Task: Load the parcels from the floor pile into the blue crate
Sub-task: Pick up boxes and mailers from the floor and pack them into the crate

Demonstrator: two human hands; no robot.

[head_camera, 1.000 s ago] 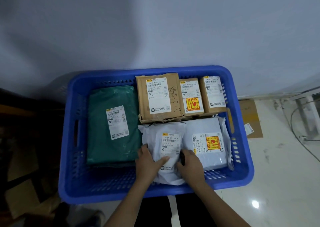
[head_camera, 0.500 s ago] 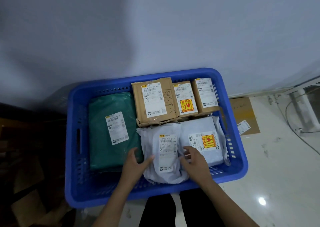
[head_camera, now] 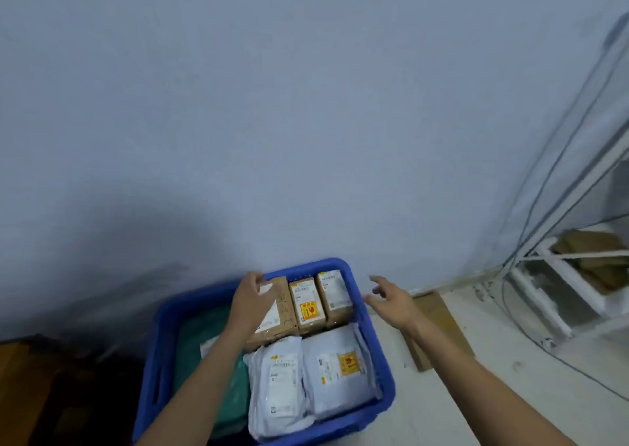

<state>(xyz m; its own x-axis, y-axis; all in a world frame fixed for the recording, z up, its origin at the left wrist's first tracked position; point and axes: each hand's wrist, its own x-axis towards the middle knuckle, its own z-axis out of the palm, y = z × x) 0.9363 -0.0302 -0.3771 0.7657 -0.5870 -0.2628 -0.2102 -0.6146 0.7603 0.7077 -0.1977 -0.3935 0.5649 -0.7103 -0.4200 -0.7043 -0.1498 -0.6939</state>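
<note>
Blue crate (head_camera: 357,285) holds the parcels packed flat, side by side — likely to save room. Left hand (head_camera: 252,304), fingers spread, hovers above its far brown box (head_camera: 284,313); right hand (head_camera: 391,301) — spread, empty — hangs beyond its right rim.

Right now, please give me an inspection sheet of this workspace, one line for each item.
Surface: pale floor, scuffed.
Job's things: blue crate holds three brown boxes, two white bags, a green bag.
Clutter: flat cardboard beside the crate.
Hands: left hand above the boxes, right hand outside the crate; both hold nothing.
Cables: cables along the wall.
Surroundings: grey wall, white rack.
</note>
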